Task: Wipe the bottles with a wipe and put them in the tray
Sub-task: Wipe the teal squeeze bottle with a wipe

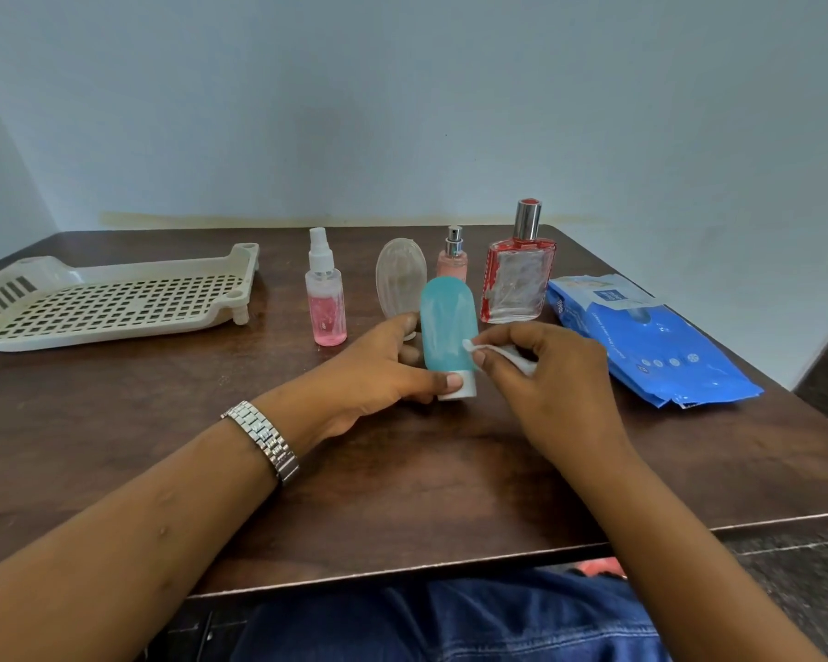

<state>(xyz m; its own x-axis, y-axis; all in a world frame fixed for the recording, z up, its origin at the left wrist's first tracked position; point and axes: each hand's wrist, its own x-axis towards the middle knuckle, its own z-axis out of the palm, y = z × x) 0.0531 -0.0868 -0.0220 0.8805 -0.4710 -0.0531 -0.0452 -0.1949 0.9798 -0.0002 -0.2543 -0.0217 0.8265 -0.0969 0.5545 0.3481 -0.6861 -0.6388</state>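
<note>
At centre: blue bottle (448,322) upright (white cap (465,390) down).

A home is suggested by a dark brown wooden table (402,494), a bare pale blue wall (402,112) and a red-trimmed clear glass perfume bottle (517,279).

Soft, even daylight; mild wide-angle bending and blur at edges.
</note>
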